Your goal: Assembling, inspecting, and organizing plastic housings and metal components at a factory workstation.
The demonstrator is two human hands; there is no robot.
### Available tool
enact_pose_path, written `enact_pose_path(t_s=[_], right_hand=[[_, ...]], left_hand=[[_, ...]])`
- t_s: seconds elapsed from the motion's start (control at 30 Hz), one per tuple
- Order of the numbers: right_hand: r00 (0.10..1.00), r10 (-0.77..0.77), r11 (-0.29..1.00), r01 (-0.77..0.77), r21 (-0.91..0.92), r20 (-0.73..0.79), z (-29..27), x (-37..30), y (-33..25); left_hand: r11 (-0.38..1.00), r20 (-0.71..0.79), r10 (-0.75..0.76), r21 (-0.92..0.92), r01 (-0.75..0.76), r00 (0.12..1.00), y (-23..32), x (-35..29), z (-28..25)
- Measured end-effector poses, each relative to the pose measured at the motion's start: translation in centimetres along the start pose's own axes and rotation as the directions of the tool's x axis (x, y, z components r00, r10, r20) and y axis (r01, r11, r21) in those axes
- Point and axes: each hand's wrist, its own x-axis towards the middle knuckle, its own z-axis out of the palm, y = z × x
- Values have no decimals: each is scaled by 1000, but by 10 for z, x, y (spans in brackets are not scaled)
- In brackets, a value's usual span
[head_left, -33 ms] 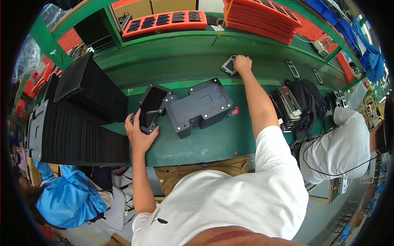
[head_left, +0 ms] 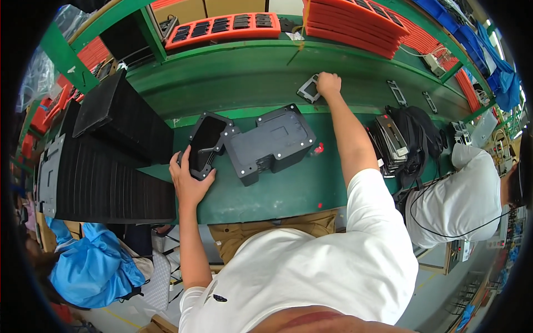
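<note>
On the green bench (head_left: 266, 201), the left hand (head_left: 191, 186) is gripping the near end of a black holder (head_left: 210, 133) beside a dark grey block (head_left: 272, 141). Behind, the right hand (head_left: 329, 84) is gripping a silver-edged frame (head_left: 307, 90). Red trays (head_left: 350, 30) are standing stacked above; a white-shirted person (head_left: 455, 205) is staying rightward.

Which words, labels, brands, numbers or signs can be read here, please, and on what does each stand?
None can be read.
No legible text on the black holder at the left hand or the frame at the right hand.
The dark mark on the white shirt is too small.
</note>
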Motion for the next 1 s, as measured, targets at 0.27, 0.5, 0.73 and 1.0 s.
enact_pose_path(t_s=[0.27, 0.5, 0.73, 1.0], right_hand=[[976, 183, 889, -215, 404, 118, -85, -25, 53], [936, 297, 346, 82, 935, -192, -231, -190, 87], [918, -381, 425, 283, 860, -113, -282, -284, -72], [937, -335, 842, 347, 413, -105, -214, -251, -120]], left_hand=[[1000, -5, 1, 1, -1, 1000, -1, 2, 1], [998, -1, 20, -54, -20, 1000, -6, -1, -2], [916, -134, 300, -235, -325, 944, 19, 6, -18], [811, -7, 317, -517, -275, 948, 89, 11, -30]])
